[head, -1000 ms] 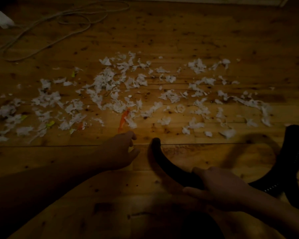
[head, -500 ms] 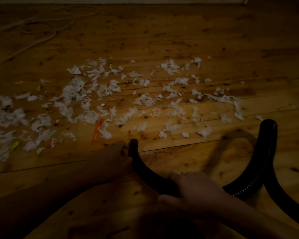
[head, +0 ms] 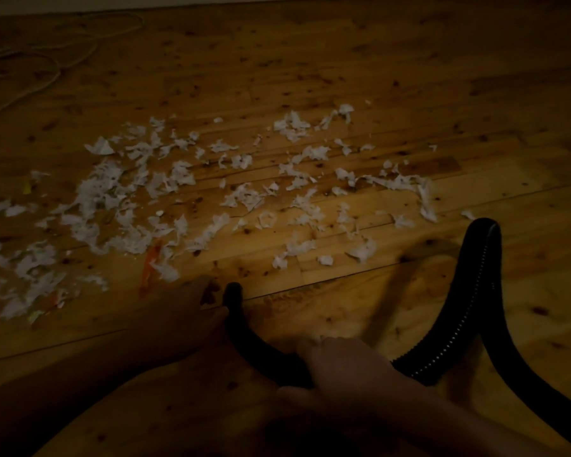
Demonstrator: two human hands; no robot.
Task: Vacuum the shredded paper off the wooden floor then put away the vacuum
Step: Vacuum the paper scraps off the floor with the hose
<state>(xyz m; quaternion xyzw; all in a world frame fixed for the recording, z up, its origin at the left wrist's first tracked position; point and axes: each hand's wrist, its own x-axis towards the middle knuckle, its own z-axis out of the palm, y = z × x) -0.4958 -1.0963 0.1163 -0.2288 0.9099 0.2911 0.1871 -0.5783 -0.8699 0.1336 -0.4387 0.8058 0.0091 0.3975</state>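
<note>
Dim light lay over the wooden floor (head: 409,77), and the shredded paper (head: 178,179) was spread in a wide patch across its middle, thickest on the left, with an orange scrap (head: 150,262) among it. A pale cord (head: 47,70) lay looped at the far top left. The right hand (head: 343,367) gripped the curved black tube (head: 244,334), fingers wrapped round it; the ribbed hose (head: 475,291) rose behind in an arch. The left hand (head: 185,315) touched the tube just beside its mouth, but in this dark I could not tell if its fingers closed on it. The paper looked very light and soft, so it would probably scatter easily. The tube seemed stiff and smooth, good to hold near the bend, while the hose would likely flex and drag
</note>
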